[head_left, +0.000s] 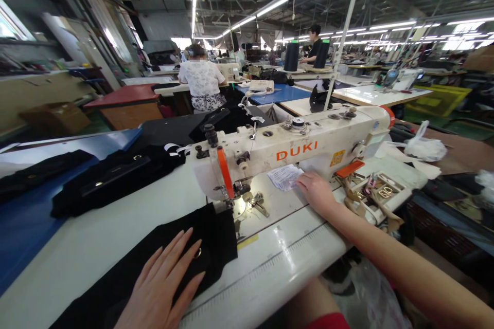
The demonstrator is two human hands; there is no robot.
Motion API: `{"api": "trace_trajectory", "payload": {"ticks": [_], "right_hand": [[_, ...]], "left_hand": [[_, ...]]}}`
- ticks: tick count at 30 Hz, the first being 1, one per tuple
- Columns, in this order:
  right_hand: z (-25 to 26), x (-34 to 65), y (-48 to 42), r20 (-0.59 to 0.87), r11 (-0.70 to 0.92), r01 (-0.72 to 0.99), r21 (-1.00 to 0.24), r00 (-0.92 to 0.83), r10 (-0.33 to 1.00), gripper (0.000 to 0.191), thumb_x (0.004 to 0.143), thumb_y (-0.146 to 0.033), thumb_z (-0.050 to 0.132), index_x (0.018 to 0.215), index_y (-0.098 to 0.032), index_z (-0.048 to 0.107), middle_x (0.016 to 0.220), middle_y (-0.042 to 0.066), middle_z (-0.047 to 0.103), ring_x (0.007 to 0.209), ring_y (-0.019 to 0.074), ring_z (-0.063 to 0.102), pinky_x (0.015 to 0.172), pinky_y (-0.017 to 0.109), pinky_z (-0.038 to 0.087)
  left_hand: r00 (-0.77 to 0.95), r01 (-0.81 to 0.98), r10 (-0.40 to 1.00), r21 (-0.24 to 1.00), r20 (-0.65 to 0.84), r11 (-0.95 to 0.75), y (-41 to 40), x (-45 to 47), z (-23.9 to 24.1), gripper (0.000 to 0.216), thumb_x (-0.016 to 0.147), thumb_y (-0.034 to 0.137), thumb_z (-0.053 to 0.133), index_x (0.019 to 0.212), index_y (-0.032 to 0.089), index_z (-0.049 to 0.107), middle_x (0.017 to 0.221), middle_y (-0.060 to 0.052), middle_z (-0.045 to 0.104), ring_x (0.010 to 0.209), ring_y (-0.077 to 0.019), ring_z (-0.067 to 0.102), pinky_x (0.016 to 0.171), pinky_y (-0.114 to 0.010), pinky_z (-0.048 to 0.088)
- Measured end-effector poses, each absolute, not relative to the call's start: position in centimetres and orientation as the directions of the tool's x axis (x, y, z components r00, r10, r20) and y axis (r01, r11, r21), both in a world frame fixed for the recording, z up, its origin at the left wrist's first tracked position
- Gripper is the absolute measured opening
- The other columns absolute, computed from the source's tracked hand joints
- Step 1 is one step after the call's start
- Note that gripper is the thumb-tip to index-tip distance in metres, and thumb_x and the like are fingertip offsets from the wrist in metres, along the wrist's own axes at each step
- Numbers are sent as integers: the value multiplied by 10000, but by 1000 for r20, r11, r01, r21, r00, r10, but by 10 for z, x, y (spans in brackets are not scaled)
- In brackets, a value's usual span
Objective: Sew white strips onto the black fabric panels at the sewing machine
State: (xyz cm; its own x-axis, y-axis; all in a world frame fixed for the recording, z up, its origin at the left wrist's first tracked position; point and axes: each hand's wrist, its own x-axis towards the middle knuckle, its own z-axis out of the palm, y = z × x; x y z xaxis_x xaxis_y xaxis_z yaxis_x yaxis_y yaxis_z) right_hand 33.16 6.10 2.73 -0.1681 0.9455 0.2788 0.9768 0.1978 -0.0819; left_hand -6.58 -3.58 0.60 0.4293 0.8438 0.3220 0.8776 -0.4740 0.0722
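Note:
My left hand lies flat with fingers stretched on a black piece of fabric on the white sewing table; a small metal ring shows by my fingertips. The fabric's end reaches under the needle area of the white DUKI sewing machine. My right hand reaches under the machine's arm and touches a stack of small white labels; its fingertips are curled on the labels, partly hidden.
A pile of black fabric pieces lies on the table's left. A tray of metal buckles and a white plastic bag sit right of the machine. Other workers sit at tables farther back. Black thread cones stand behind.

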Motion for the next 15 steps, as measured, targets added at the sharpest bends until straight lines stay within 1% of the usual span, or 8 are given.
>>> {"api": "trace_trajectory", "payload": {"ticks": [2,4,5,7,8,9,11,15], "right_hand": [[34,327,53,330,238,968,-75,-202,922,238,965,-201,477,899,-164,703,959,100,695,930,238,590,819,332,448],[42,316,39,419,336,940,-52,-285,862,245,967,-210,475,891,-174,706,936,99,693,912,237,579,822,346,444],[45,307,31,464,404,914,-34,-343,816,253,970,-210,469,884,-181,705,917,96,690,899,234,572,817,350,443],[52,284,11,512,539,842,-3,-462,724,273,977,-191,443,880,-186,698,890,86,679,871,221,556,808,349,440],[55,271,2,516,603,798,8,-520,681,273,978,-186,439,880,-185,693,871,81,672,865,216,550,802,345,441],[57,259,-7,521,654,756,17,-565,639,268,978,-178,436,883,-180,687,862,78,669,865,213,547,807,344,443],[60,237,-20,549,714,700,15,-603,578,245,969,-163,457,857,-166,675,834,71,662,858,209,547,808,342,449],[59,213,-26,558,758,650,-51,-611,562,149,925,-164,549,826,-159,661,813,59,654,849,213,558,804,351,464]], "left_hand": [[364,867,876,228,317,-443,-40,-56,15,522,853,535,487,1323,319,552,1470,-29,456,1333,-295,443,1102,-512,352],[257,810,935,473,242,-345,-46,-38,26,462,844,521,518,1256,331,604,1426,-16,514,1311,-277,473,1111,-480,354],[203,742,966,618,163,-260,-48,-25,31,454,838,514,536,1241,322,613,1401,-22,541,1297,-271,488,1110,-467,361],[146,491,987,871,-59,-20,-50,2,39,524,799,510,596,1265,270,590,1328,-69,605,1251,-277,534,1089,-458,388],[174,312,970,944,-170,109,-49,15,43,612,769,496,642,1312,233,544,1306,-101,618,1231,-284,552,1070,-454,408],[208,142,947,966,-244,217,-48,27,45,690,736,469,692,1343,199,506,1282,-126,631,1206,-291,571,1055,-449,420],[214,-106,922,931,-322,350,-46,43,51,732,718,399,744,1352,147,478,1222,-151,661,1165,-284,598,1047,-429,421],[157,-328,891,828,-426,454,-47,45,57,562,743,249,757,1253,131,553,1132,-125,700,1122,-240,625,1020,-347,447]]}}
